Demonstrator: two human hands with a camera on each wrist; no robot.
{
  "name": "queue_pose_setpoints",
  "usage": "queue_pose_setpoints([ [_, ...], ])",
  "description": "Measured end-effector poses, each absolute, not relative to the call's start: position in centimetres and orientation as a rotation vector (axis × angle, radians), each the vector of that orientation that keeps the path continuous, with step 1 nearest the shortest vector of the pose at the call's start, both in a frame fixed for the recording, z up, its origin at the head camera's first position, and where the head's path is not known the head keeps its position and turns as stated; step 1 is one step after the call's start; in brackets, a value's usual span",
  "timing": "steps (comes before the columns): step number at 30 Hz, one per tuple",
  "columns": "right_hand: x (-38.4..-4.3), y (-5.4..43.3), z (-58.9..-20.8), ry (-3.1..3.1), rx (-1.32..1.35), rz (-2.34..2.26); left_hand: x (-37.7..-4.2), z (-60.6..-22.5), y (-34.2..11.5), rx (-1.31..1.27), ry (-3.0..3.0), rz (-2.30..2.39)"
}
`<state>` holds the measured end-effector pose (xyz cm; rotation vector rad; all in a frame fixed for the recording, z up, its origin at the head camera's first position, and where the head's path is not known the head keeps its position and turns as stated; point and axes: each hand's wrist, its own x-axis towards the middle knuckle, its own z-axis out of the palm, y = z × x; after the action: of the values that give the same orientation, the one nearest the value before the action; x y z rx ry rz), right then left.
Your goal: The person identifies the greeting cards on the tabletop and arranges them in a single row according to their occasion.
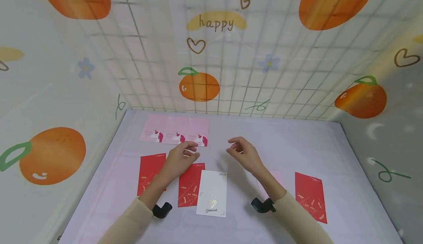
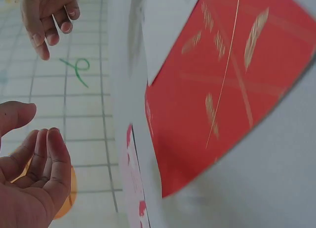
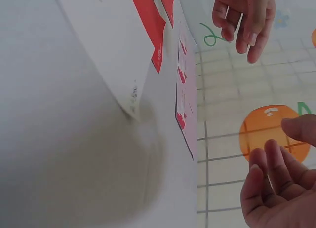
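My left hand [image 1: 180, 159] hovers above the table with loosely curled fingers and nothing in them. Below its wrist lie a red card with gold feather prints [image 1: 145, 172] and a second red card [image 1: 188, 190]. A white card lettered "Diamonds" [image 1: 212, 190] overlaps the second red card's right edge. Across from it, my right hand [image 1: 246, 157] is also raised, holding nothing, its fingers bent toward the left hand. A pale pink card [image 1: 277, 178] is partly hidden under the right forearm. Both wrist views show a gap between the hands.
Three pink cards with unicorns [image 1: 175, 128] lie side by side at the back left of the table [image 1: 281, 137]. Another red card [image 1: 310, 198] lies at the right. A curtain printed with oranges [image 1: 199, 86] hangs behind the table over a wire grid.
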<state>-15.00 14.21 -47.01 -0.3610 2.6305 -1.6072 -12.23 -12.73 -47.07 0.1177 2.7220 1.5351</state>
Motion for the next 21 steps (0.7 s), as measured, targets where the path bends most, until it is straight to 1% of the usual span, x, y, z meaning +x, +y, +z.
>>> queue_pose_setpoints([
  [10, -11.6, 16.8, -47.1, 2.668, -0.377, -1.642, -9.7, -47.2, -11.6, 0.224, 2.672, 1.644],
  [21, -9.6, 18.4, -48.0, 2.603, -0.288, -1.721, -8.1, -48.0, -10.9, 0.265, 2.601, 1.702],
])
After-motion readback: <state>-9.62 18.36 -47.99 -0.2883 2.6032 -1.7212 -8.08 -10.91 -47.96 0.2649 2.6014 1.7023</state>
